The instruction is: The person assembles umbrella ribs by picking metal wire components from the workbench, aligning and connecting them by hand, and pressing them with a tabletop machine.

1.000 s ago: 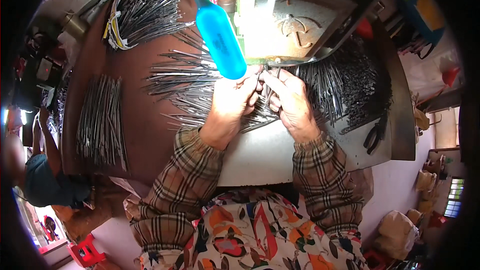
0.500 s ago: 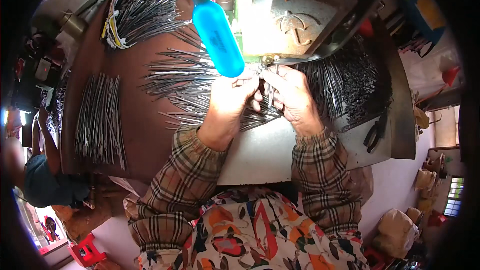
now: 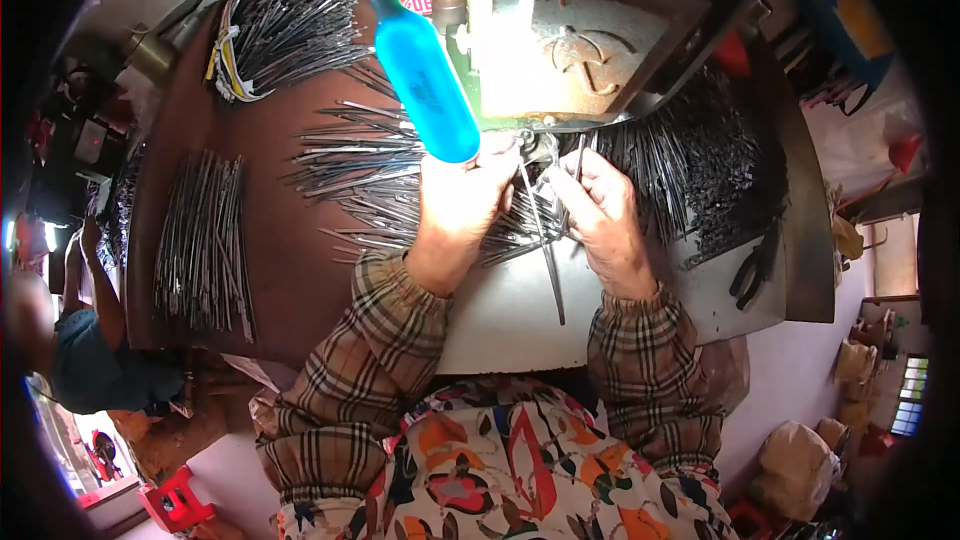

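Note:
Thin dark metal rods, which look like umbrella ribs, lie in a loose fanned pile [image 3: 365, 155] under and beside my hands. My left hand [image 3: 455, 210] is closed at the small metal working point [image 3: 530, 145] of the machine, its fingertips on the upper end of a rod [image 3: 545, 260] that slants down over the pale table edge. My right hand [image 3: 605, 220], just to the right, pinches another thin rod [image 3: 580, 158] between thumb and fingers. Glare and the blue lamp partly hide my left fingertips.
A blue lamp [image 3: 430, 85] hangs over my left hand; the machine body [image 3: 600, 50] stands in front. Rod bundles lie far left [image 3: 290, 25], left [image 3: 203, 245] and right [image 3: 715, 170]. Black-handled pliers [image 3: 752, 270] lie at the right. Another person [image 3: 95, 340] is at far left.
My right hand has moved slightly right and down, away from my left. A rod now hangs slanting from the working point toward me. The lamp sits slightly further left in view.

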The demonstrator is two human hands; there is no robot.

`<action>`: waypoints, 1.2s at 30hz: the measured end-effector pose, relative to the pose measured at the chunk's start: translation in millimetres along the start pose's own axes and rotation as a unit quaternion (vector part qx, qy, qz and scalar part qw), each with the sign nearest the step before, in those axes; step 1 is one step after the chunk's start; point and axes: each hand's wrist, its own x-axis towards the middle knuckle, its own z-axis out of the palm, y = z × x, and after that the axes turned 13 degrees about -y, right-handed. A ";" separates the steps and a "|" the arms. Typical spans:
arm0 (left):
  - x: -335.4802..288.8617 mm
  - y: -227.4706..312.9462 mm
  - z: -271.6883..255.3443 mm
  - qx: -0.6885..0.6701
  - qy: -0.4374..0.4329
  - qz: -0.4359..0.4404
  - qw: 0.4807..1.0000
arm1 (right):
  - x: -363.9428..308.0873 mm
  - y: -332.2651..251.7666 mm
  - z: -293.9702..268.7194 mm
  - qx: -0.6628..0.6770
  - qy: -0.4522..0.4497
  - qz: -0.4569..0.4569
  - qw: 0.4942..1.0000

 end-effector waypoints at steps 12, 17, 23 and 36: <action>1.6 3.6 11.2 -0.013 0.018 -0.008 1.000 | 1.8 12.8 17.1 -0.053 0.006 -0.064 0.997; 8.6 -1.2 1.2 -0.008 0.014 -0.008 1.000 | 12.0 15.3 9.8 -0.037 -0.038 -0.089 0.995; 15.1 -0.4 0.5 -0.041 0.015 -0.032 0.999 | 11.2 0.1 6.7 0.048 -0.063 -0.002 0.997; 13.9 -3.3 11.6 -0.054 0.035 0.007 0.998 | 17.5 16.3 11.4 -0.031 -0.015 -0.082 0.996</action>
